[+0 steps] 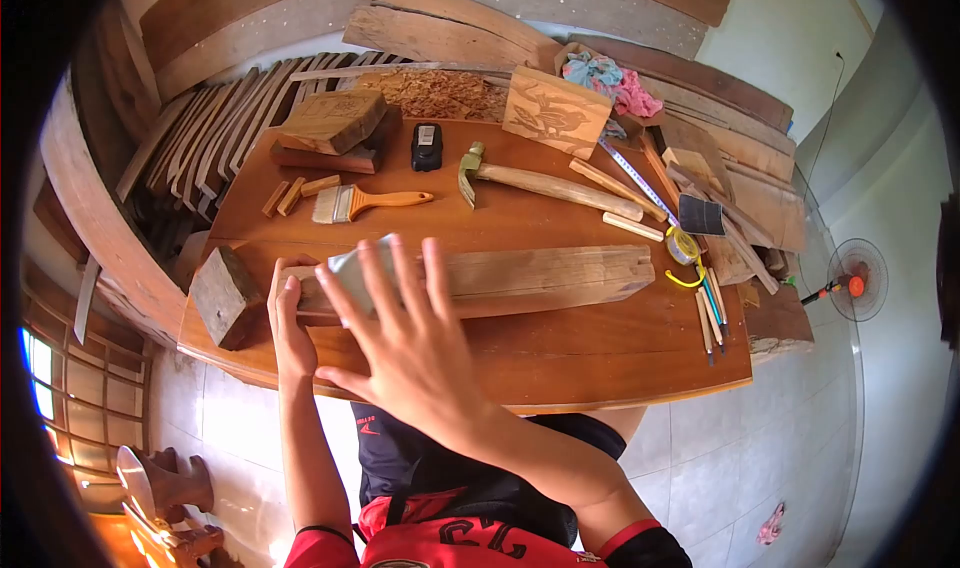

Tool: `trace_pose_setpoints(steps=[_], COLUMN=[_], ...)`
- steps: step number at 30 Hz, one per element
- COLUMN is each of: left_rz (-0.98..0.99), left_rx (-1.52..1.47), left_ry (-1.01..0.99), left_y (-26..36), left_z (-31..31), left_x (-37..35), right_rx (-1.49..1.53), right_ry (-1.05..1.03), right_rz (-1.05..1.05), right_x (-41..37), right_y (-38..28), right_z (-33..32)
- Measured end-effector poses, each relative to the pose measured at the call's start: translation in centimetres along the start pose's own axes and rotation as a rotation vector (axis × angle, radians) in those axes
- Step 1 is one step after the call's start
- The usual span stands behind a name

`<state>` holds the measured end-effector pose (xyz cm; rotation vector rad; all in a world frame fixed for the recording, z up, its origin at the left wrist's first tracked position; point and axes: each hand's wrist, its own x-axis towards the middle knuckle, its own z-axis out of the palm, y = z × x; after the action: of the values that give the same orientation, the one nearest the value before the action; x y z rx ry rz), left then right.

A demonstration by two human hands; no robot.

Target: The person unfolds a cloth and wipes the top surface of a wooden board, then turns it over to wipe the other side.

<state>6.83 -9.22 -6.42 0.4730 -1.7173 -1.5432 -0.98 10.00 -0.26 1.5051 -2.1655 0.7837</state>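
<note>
looks like sanding to me: left hand [290,313] gripping the left end of the long board [550,273] near the surface's [570,356] front edge, right hand [420,353] spread over a grey sheet [355,281], contact unclear. next stroke probably wants a flat palm.

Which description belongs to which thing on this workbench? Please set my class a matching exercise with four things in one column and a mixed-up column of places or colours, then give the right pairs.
Column one
1. Wooden beam
2. Paintbrush
3. Hammer
4. Left hand

Column two
A. Has a greenish head
B. At the beam's left end
C. Has an orange handle and pale bristles
D. Lies lengthwise along the table, partly covered in this view by the spread right hand

Right pairs: 1-D, 2-C, 3-A, 4-B
</note>
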Motion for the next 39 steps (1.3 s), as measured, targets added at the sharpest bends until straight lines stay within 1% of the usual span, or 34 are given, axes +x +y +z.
trace_pose_setpoints(steps=[2,5,7,9,10,11,14,15,16,19,20,21,22,24,25,27,28,29,32,34,36,38,39], left_rz=[-0.022,0.093,0.094,0.086,0.073,0.062,0.078,0.083,0.090,0.057,-0.016,-0.075,-0.105,-0.170,-0.199,-0.129,-0.029,-0.006,0.042,0.047,0.064,0.055,0.054], left_rx=[-0.052,0.135,0.128,0.123,0.120,0.117,0.082,0.084,0.114,0.053,-0.093,-0.299,-0.336,-0.437,-0.326,-0.204,-0.058,-0.046,-0.010,0.026,0.035,0.032,0.031], left_ry=[0.011,0.071,0.092,0.110,0.077,0.036,0.021,0.016,0.019,0.015,0.027,0.001,0.006,0.015,-0.079,0.040,-0.034,-0.037,-0.027,-0.044,-0.078,-0.052,-0.044], left_y=[0.4,1.1,2.0,2.4,2.3,2.3,2.1,2.0,2.0,1.5,0.5,-0.6,-1.8,-1.7,-1.3,-1.6,0.7,1.2,1.5,2.0,2.4,2.1,1.8], left_z=[0.3,0.9,1.9,2.2,1.8,1.5,1.6,1.6,1.6,1.3,1.0,0.6,0.1,0.0,-0.8,-0.3,0.6,1.0,1.2,1.2,1.1,1.1,1.1], left_x=[-0.1,-0.1,-0.2,-0.4,-0.3,-0.3,-0.1,0.0,0.0,0.0,0.0,0.1,0.4,0.8,0.0,0.0,-0.2,-0.1,-0.1,-0.3,-0.2,-0.2,-0.2], right_rx=[-0.006,-0.106,-0.244,-0.432,-0.513,-0.597,-0.566,-0.531,-0.451,-0.048,-0.007,0.032,0.022,0.002,-0.018,-0.060,-0.117,-0.171,-0.396,-0.484,-0.505,-0.431,-0.281], right_ry=[-0.047,-0.044,-0.121,-0.097,-0.085,-0.069,-0.038,-0.079,-0.091,-0.053,-0.055,-0.058,-0.082,-0.143,-0.131,-0.120,-0.117,-0.118,-0.135,-0.130,-0.091,-0.120,-0.091], right_rz=[0.004,-0.007,0.131,0.300,0.328,0.363,0.377,0.314,0.223,0.036,0.005,-0.027,-0.023,-0.028,-0.036,-0.054,-0.020,0.010,0.203,0.287,0.327,0.229,0.147], right_x=[0.4,-1.4,-3.3,-5.8,-7.4,-7.4,-6.8,-5.1,-3.7,0.1,1.1,2.0,2.4,3.0,2.5,0.1,-1.0,-2.2,-5.9,-7.2,-6.8,-4.6,-3.7], right_y=[-0.1,3.1,6.3,9.8,12.0,12.5,10.9,8.9,7.1,1.5,-0.4,-1.5,-1.6,-1.8,-1.3,1.0,2.4,3.9,8.4,10.2,9.7,6.6,4.8], right_z=[-0.3,-3.6,-7.6,-10.8,-12.0,-12.4,-11.3,-10.5,-9.0,-3.1,-0.6,0.7,0.7,0.4,-0.1,-2.5,-4.0,-5.7,-9.6,-10.6,-10.4,-8.7,-6.5])
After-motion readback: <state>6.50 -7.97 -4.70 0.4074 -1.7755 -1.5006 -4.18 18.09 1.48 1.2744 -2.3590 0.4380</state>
